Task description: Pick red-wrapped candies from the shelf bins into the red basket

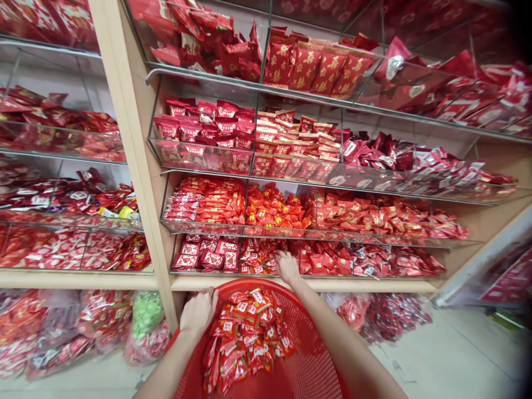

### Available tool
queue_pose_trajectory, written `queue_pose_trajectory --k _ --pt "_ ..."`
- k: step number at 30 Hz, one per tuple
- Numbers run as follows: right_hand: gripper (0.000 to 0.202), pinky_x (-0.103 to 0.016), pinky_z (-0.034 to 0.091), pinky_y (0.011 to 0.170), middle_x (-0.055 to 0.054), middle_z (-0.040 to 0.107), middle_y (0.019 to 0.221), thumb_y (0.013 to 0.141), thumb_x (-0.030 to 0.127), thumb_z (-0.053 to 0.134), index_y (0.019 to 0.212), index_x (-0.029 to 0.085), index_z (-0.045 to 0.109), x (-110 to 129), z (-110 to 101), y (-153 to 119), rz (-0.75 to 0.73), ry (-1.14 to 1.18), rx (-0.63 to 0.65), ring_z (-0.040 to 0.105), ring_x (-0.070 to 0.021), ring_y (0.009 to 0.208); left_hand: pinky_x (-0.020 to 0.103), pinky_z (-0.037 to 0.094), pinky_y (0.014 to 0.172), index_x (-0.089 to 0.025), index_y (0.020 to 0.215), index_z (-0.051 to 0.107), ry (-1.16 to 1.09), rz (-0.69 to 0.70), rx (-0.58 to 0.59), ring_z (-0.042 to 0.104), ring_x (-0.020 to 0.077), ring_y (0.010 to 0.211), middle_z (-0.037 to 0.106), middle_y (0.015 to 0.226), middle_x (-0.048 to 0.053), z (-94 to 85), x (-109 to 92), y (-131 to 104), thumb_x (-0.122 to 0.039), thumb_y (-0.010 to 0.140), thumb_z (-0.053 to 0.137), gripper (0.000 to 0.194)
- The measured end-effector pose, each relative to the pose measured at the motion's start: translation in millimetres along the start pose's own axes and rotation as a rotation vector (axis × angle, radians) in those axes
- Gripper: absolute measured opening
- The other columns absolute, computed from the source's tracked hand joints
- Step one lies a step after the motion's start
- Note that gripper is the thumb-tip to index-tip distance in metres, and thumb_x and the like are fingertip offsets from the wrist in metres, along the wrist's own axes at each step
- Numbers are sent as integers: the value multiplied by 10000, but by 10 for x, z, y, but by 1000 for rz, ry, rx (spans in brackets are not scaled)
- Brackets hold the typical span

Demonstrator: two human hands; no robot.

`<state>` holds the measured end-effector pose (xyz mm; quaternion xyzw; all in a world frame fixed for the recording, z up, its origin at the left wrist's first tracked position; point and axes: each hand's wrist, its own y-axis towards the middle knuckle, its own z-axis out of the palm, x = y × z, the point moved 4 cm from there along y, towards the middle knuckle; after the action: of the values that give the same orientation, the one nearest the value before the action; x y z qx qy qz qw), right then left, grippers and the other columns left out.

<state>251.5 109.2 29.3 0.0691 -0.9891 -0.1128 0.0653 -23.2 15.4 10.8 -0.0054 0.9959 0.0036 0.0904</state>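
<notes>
Clock read from centre of view: red basket (pixel 305 352) at 6 o'clock, mesh-walled, part filled with a loose heap of small red packets (pixel 249 327), bare mesh showing on its 3 o'clock side. Beyond the basket's 12 o'clock rim, a shelf unit (pixel 133 166) with tiers of clear-fronted compartments, nearly all red wrapped goods. Bottom tier: low bin of red packets (pixel 255 256) at 6 o'clock; at 8, neat stacks of white-and-red packets (pixel 208 255) with heart-like marks. One tier up, glossy orange-red packets (pixel 276 210) heaped loose. Plastic bags on the floor, one holding something green (pixel 147 313) at 8 o'clock, more red-filled bags (pixel 386 316) at 4. Writing: upright packets (pixel 313 66) at 1 o'clock carry large gold Chinese characters; pale characters on the basket's packets, too small to read surely; no brand made out. Hands well apart. Left hand (pixel 197 313) at 7 o'clock, back up, fingers curled over the basket rim at the basket's own 10 o'clock, clamped there. Right hand (pixel 287 267) between 5 and 6, forearm (pixel 341 338) stretched across the basket's right side, fingers bent at the bin's packets; whether they have closed on one, cannot tell
</notes>
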Motion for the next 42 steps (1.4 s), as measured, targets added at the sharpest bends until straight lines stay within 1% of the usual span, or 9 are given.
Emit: queue_pose_trajectory --k 6,9,12,18,22,28,34,38,42 --pt "378 -326 382 927 -91 551 1261 818 165 472 1177 176 589 -53 -278 -164 -24 159 -132 498 -224 1085 346 478 729 -184 1095 574 8 -14 8 677 243 845 701 966 138 -60 -37 -42 -407 917 184 484" --pt "270 -332 411 918 -108 613 1144 805 226 508 1014 164 668 35 -481 -351 -20 476 -299 558 -219 1027 352 477 734 -175 1088 582 17 -10 -2 677 247 837 706 941 143 -38 -36 -45 -417 917 173 505" --pt "233 -347 461 862 -96 653 1026 788 329 550 890 174 692 199 -565 -579 -18 889 -363 594 -211 959 350 478 738 -169 1076 586 15 -8 -18 676 247 841 706 936 144 4 -28 -39 -417 917 167 512" --pt "293 -314 513 755 -45 686 867 642 410 711 815 173 705 510 -177 -933 313 1537 -153 620 -167 799 338 479 722 -186 1043 594 12 -14 -41 678 231 819 708 915 129 43 -15 -33 -430 916 159 515" --pt "329 -297 528 698 -36 683 791 529 383 788 750 153 708 582 104 -1068 455 1669 -36 610 -137 693 340 478 725 -198 1052 586 10 -6 -52 675 237 831 705 935 116 48 -18 -40 -445 913 146 524" --pt "344 -304 523 661 -49 681 794 590 421 738 801 154 686 389 61 -985 344 1489 -113 609 -159 693 333 474 730 -194 1056 597 1 -19 -49 673 235 833 703 922 117 68 -2 -35 -451 912 159 527" --pt "161 -319 474 755 -62 647 877 822 256 501 872 177 633 466 -313 -794 -90 939 -292 592 -183 821 337 476 729 -190 1015 613 -10 -19 -40 675 233 827 706 908 127 65 17 -34 -439 914 157 530" --pt "255 -313 433 798 -68 617 930 875 114 366 950 190 598 724 -411 -751 -336 515 -229 554 -186 885 341 478 722 -206 1057 597 -15 -20 -42 679 234 812 709 914 122 64 19 -39 -430 914 172 501" --pt "233 -307 418 770 -74 610 968 860 78 407 957 199 581 957 -267 -724 -410 72 -87 530 -209 916 343 480 721 -211 1065 590 -16 -22 -53 678 234 815 708 930 119 67 22 -37 -425 914 183 485"
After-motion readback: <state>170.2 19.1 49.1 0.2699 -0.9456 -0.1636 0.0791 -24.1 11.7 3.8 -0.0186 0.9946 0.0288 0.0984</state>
